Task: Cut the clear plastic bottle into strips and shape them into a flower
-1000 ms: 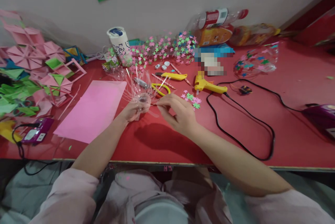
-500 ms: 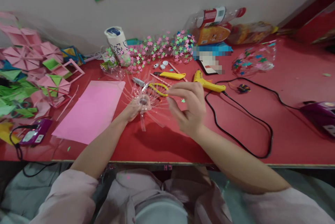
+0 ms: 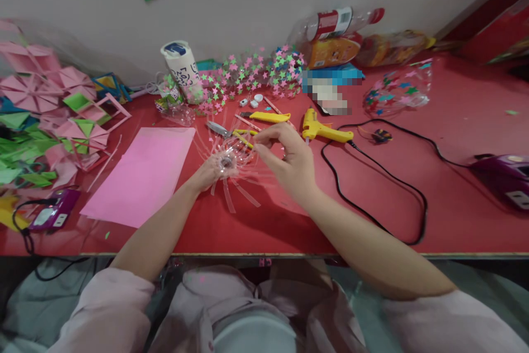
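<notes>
Nearest, both forearms reach out over the red table [image 3: 454, 221]. Left hand [image 3: 209, 170] grips the hub of a clear plastic bottle piece [image 3: 226, 163] cut into splayed strips, fingers closed around it from below. Right hand [image 3: 289, 160] sits just right of the piece, thumb and forefinger pinched on one strip's tip; the remaining fingers curl loosely. Pink paper sheet [image 3: 142, 174] lies left of the piece. Beyond the piece: yellow-handled pliers [image 3: 243, 137], then a yellow utility knife [image 3: 270, 117]. Yellow glue gun [image 3: 324, 130] rests right of the knife, black cord trailing. Farther back, a star-covered bottle piece [image 3: 252, 75] near the wall.
</notes>
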`<state>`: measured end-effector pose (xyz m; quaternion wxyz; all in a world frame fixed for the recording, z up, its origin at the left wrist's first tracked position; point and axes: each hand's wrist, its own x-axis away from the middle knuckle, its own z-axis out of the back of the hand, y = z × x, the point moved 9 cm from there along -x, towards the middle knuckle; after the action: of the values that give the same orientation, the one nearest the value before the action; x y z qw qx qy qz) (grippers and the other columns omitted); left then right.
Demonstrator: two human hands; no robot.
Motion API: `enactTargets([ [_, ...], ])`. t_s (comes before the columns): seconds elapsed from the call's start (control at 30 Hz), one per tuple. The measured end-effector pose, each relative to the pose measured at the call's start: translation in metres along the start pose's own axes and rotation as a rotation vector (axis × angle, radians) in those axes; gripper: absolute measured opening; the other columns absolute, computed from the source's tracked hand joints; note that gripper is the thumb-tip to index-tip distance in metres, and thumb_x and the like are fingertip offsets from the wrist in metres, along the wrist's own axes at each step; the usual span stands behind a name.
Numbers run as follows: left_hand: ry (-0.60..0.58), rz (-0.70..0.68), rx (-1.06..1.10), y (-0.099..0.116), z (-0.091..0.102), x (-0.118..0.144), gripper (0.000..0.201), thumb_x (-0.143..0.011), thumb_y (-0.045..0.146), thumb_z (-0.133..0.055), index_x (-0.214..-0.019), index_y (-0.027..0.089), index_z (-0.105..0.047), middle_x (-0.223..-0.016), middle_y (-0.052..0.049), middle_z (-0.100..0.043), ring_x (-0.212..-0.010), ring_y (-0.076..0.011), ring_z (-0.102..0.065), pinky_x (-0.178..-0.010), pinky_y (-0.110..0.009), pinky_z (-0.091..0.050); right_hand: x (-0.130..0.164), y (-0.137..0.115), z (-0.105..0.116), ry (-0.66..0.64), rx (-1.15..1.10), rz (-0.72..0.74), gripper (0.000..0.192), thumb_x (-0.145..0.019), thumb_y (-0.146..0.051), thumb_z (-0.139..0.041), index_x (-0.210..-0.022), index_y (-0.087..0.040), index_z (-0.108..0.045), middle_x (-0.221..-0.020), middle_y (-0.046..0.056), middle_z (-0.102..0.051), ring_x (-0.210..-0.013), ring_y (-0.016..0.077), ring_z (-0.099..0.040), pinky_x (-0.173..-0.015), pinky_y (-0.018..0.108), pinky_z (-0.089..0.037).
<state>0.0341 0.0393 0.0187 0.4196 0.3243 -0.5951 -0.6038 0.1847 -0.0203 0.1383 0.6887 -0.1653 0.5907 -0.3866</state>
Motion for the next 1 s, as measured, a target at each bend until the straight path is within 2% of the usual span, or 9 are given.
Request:
enactTargets([
  [0.1,0.004,0.003,0.006,0.002,-0.001,0.000,0.027,-0.055,0.026,-0.077,-0.066,0.017,-0.054,-0.062,0.004,-0.050,-0.057,-0.0078,-0.040,-0.055,-0.023,-0.031,0.000,-0.002,0.001,0.002,-0.015,0.015,0.011,-0.086,-0.011,-0.059,-0.086,-0.021,-0.064,-0.085,0.000,-0.064,-0.077,0.0129,-0.059,-0.073,0.029,-0.048],
  [0.3,0.039,0.027,0.051,0.000,0.000,0.000,0.031,-0.053,0.028,-0.080,-0.066,0.018,-0.053,-0.059,0.005,-0.046,-0.053,-0.0071,-0.037,-0.051,-0.023,-0.028,0.002,-0.005,-0.004,-0.049,-0.027,-0.005,0.011,-0.093,-0.022,-0.055,-0.091,-0.020,-0.066,-0.090,0.002,-0.070,-0.084,0.0143,-0.065,-0.077,0.030,-0.051],
  [0.57,0.044,0.022,0.061,0.001,-0.001,0.000,0.034,-0.053,0.029,-0.082,-0.066,0.017,-0.053,-0.059,0.006,-0.046,-0.053,-0.0059,-0.038,-0.049,-0.021,-0.028,0.005,0.009,-0.009,-0.058,-0.051,-0.089,0.011,-0.086,-0.013,-0.057,-0.092,-0.021,-0.061,-0.089,0.001,-0.066,-0.077,0.0125,-0.062,-0.072,0.029,-0.053],
  [0.67,0.043,0.037,0.085,-0.001,-0.001,-0.001,0.033,-0.053,0.028,-0.081,-0.067,0.017,-0.053,-0.058,0.006,-0.046,-0.052,-0.0055,-0.038,-0.049,-0.020,-0.028,0.006,0.007,-0.009,-0.044,-0.067,-0.077,0.009,-0.085,-0.014,-0.057,-0.089,-0.022,-0.058,-0.088,0.000,-0.064,-0.077,0.0119,-0.061,-0.071,0.028,-0.053],
  [0.8,0.059,0.038,0.129,-0.003,0.001,-0.001,0.031,-0.052,0.027,-0.079,-0.067,0.017,-0.052,-0.057,0.006,-0.045,-0.050,-0.0052,-0.037,-0.048,-0.021,-0.027,0.010,0.011,-0.012,-0.049,-0.100,-0.133,0.008,-0.088,-0.017,-0.057,-0.093,-0.023,-0.054,-0.085,-0.001,-0.066,-0.075,0.0118,-0.064,-0.066,0.026,-0.053],
  [1.0,0.047,0.045,0.140,-0.005,0.001,-0.001,0.030,-0.051,0.025,-0.077,-0.067,0.017,-0.054,-0.058,0.005,-0.047,-0.052,-0.0060,-0.039,-0.049,-0.021,-0.029,0.012,0.000,-0.015,-0.077,-0.038,-0.012,0.012,-0.089,-0.015,-0.058,-0.098,-0.022,-0.059,-0.091,0.000,-0.071,-0.080,0.0120,-0.068,-0.073,0.027,-0.055],
])
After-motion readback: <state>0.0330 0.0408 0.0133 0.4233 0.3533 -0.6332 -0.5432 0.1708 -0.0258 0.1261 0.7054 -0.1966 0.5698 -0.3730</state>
